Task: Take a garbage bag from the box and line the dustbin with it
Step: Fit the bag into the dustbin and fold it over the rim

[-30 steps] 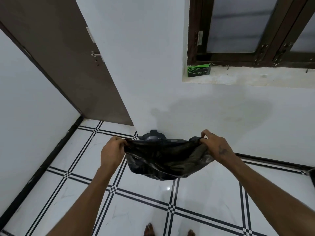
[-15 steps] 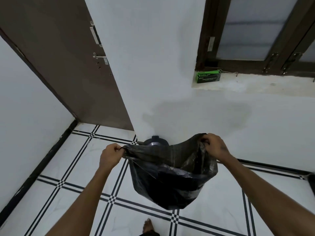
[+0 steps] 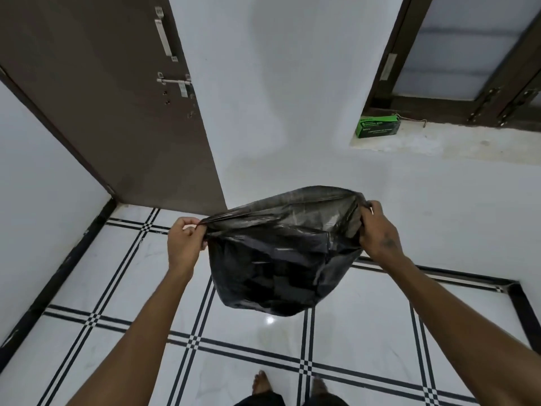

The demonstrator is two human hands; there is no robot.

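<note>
White tiled floor with black grid lines meets a white wall beside a brown door. A black garbage bag hangs in the air between the hands, its mouth stretched side to side and its body sagging below. The left hand and right hand each have fingers pinched shut on the rim, equally near. No dustbin is visible. A green box sits on the window sill; its print is unreadable.
</note>
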